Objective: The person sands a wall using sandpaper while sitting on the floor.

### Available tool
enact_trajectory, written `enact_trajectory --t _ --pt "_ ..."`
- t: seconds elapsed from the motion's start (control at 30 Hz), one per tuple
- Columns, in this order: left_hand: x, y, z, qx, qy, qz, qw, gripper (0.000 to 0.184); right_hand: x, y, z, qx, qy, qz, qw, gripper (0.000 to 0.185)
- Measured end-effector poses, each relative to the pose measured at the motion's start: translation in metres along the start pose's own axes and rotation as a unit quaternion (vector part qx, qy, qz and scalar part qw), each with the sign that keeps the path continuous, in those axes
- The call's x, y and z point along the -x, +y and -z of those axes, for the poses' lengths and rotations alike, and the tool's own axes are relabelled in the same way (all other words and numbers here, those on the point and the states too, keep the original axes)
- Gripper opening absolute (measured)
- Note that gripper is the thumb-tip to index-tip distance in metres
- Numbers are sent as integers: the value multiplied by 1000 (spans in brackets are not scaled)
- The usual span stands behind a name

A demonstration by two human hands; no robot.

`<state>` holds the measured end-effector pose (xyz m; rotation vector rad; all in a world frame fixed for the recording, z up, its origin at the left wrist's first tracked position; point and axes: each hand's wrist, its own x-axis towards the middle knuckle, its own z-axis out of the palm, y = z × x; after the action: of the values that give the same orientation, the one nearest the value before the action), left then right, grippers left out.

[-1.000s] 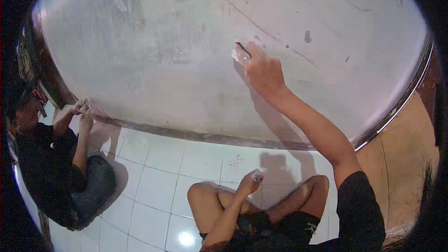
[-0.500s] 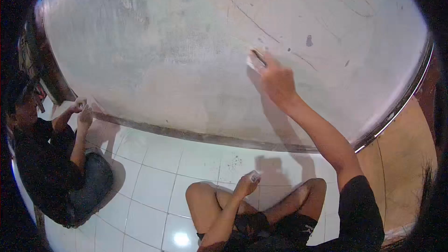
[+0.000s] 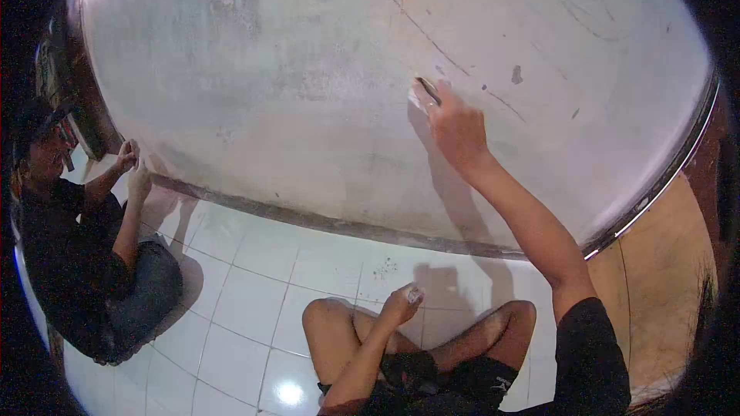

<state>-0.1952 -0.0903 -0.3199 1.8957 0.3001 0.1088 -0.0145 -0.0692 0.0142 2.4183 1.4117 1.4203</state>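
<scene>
My right hand point(image 3: 456, 129) is stretched forward to the wall panel point(image 3: 293, 139), a large board smeared grey and white. It grips a small flat piece point(image 3: 425, 91), dark along one edge and whitish in front, which seems to lie against the panel; its kind is unclear. A long dark scratch-like line passes just above those fingers. Over my crossed legs, my left hand point(image 3: 401, 306) is closed around a whitish lump point(image 3: 414, 293), partly hidden by the fingers, and stays apart from the panel.
On the left a person in dark clothes point(image 3: 69, 262) sits with both hands raised near the panel's lower corner. White floor tiles point(image 3: 247, 316) with dark specks run below the panel's dark lower edge. A brown board point(image 3: 655, 262) is at the right.
The view has shifted slightly. My right hand and its flat piece have moved a little along the panel; the left stays over my legs. The other person's hands have shifted a little.
</scene>
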Motion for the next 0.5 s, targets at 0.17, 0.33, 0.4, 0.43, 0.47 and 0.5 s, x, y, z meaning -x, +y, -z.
enact_trajectory --t 0.17,0.33,0.4,0.43,0.47,0.5 --pt "-4 -24 -15 -41 -14 -75 996 26 34 6 -7 -11 2 -3 1000 30" --pt "3 2 -2 -19 -10 -28 999 27 9 1 -9 -39 41 17 998 26" --pt "1 -11 -8 -33 1 -59 998 27 24 6 -7 -46 24 1 999 24" --pt "6 -15 -6 -43 -7 -53 998 27 28 6 -6 -50 16 -8 999 24" --pt "6 -16 -8 -49 -10 -50 998 28 24 6 -8 -44 33 -5 998 30" --pt "3 -16 -10 -53 -10 -47 997 28 13 5 -13 -39 52 3 998 40"
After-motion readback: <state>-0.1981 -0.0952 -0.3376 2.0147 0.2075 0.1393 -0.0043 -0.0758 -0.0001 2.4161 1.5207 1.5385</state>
